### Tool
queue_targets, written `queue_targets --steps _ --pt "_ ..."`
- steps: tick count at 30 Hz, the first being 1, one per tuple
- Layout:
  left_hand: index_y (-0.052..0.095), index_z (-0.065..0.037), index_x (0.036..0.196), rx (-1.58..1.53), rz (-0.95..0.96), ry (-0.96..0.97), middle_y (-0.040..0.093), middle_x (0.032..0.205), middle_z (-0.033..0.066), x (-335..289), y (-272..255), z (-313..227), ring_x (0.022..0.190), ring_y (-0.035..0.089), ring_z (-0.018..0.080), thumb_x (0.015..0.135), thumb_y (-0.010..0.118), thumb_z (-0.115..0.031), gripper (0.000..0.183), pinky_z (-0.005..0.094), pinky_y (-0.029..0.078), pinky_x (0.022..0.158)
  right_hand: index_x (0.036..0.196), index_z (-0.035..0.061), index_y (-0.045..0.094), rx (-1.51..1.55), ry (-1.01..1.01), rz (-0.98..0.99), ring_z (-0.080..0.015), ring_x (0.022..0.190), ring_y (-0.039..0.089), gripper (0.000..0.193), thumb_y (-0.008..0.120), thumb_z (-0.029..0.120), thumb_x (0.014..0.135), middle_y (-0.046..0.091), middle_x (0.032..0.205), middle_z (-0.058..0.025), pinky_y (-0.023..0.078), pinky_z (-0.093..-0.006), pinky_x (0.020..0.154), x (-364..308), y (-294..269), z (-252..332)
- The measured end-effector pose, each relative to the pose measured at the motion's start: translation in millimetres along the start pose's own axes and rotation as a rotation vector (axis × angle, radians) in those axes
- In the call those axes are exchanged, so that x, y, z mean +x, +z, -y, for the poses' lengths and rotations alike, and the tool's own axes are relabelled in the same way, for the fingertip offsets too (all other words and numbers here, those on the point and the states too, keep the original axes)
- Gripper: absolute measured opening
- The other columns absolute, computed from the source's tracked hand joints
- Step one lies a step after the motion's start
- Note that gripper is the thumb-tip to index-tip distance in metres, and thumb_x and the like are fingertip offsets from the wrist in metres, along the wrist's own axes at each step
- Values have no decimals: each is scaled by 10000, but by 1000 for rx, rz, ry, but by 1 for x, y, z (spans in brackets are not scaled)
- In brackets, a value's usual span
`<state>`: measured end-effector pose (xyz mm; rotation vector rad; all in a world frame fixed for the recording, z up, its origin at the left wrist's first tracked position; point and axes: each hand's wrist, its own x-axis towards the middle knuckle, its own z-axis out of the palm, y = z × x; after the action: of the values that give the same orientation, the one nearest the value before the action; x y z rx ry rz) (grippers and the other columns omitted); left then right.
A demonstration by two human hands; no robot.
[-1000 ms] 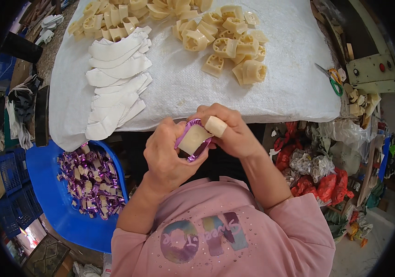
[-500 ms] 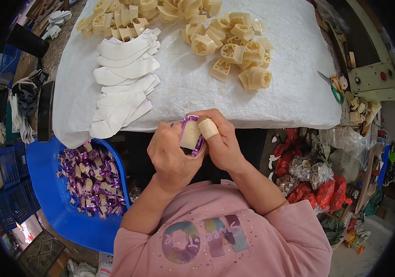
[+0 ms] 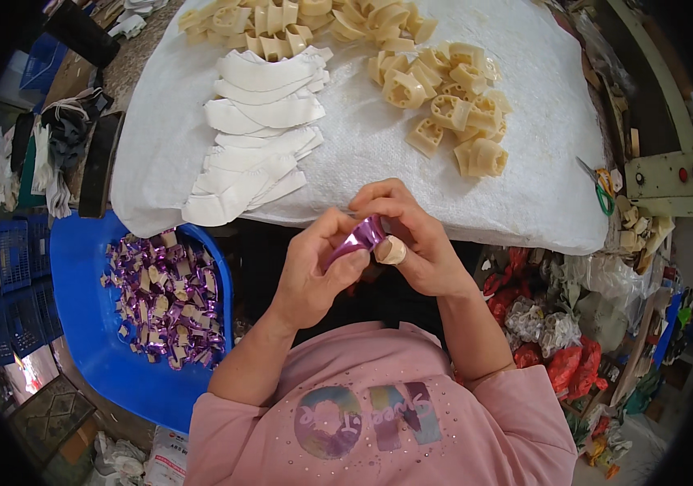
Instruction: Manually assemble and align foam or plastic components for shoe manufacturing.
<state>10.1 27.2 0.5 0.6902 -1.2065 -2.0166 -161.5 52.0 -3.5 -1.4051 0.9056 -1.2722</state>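
Note:
A shoe heel wrapped in shiny purple material (image 3: 360, 237) is between my two hands, over the near edge of the covered table. My left hand (image 3: 311, 274) is closed around its left side, thumb along the lower face. Gripping its right end is my right hand (image 3: 423, 253), the thumb wearing a beige finger wrap. Beyond my hands lie bare cream plastic heels (image 3: 449, 107) in loose piles. Overlapping curved white pieces (image 3: 261, 121) lie in a column left of them. A blue tub (image 3: 87, 324) at lower left holds many purple-wrapped heels (image 3: 164, 300).
White woven sheeting (image 3: 363, 150) covers the table. Scissors with green and yellow handles (image 3: 603, 190) lie at its right edge. A green machine housing (image 3: 668, 176) stands farther right. Red and clear plastic bags (image 3: 557, 340) are heaped below. Blue crates (image 3: 14, 263) stand at far left.
The purple heel has been turned: its open, pale inside faced up before, and now its shiny outer face shows. Both hands have shifted their hold. The whole view has also swung slightly.

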Motion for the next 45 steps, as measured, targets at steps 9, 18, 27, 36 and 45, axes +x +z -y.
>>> queue_targets --steps 9,18,27,36,45 --pt "547 28 969 367 -220 253 533 868 32 -13 -16 -7 785 485 83 826 690 -103 240 220 405 710 952 50 530 -735 -187 24 -306 843 452 237 648 171 786 501 934 -119 381 -387 758 16 17 11" --pt "587 -5 1088 1121 -1011 335 599 972 72 -71 -93 -18 885 563 159 857 572 -32 233 270 439 784 920 76 596 -858 -310 63 -267 926 463 276 718 148 683 504 930 -71 347 -389 799 57 50 -8" --pt "596 -35 1125 1722 -1638 99 515 1042 137 -141 -167 -24 1019 484 280 822 579 -57 304 373 385 875 858 84 609 -1015 -490 116 -252 925 473 276 715 111 605 525 941 -46 337 -390 796 83 95 -31" --pt "652 -16 919 1291 -839 610 575 907 109 -55 -91 -19 865 548 231 745 604 80 204 302 440 766 767 26 592 -994 -244 127 -259 861 485 86 598 32 681 522 833 -90 343 -379 737 97 95 -25" --pt "626 30 911 579 -908 226 627 749 29 -22 -90 -4 644 531 51 842 644 -79 131 208 438 604 813 63 619 -885 -125 187 -263 894 488 125 578 4 710 535 861 -80 343 -383 756 100 89 -22"
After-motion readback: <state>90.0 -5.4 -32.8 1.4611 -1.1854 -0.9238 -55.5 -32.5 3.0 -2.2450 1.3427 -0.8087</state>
